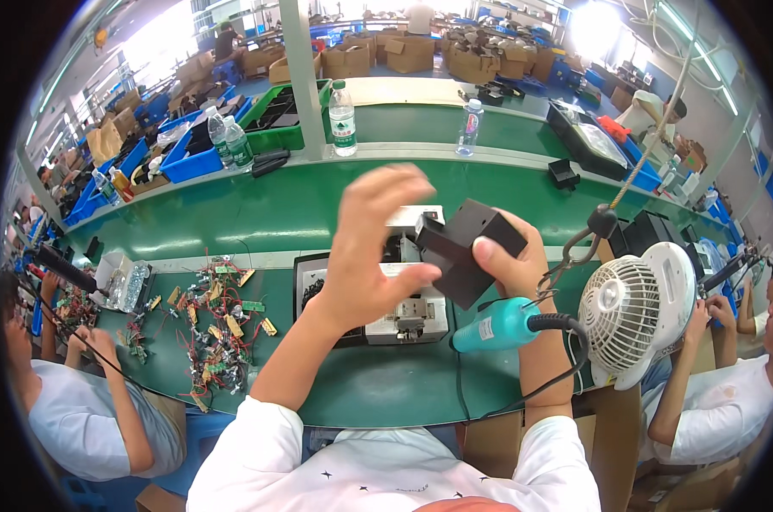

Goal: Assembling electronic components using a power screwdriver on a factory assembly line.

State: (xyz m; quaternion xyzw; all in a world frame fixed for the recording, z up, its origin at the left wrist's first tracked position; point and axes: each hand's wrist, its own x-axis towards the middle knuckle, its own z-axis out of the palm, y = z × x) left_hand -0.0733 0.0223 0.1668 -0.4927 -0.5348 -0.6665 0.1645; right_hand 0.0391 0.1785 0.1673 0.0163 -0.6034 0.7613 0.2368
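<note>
Left hand (361,260) spread and blurred, right hand (525,266) in a pinch, both over the green worktop (352,397). Wired circuit boards (220,324) lie loose left of the white fixture (414,312); a teal screwdriver (493,327) hangs right of it. Above the fixture's right side, the pinched black box (472,256) looks largely assembled; whether finished, I cannot tell.

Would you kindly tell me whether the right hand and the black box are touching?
Touching. The head view shows the right hand gripping the black box, with its thumb laid on the box's surface.
</note>
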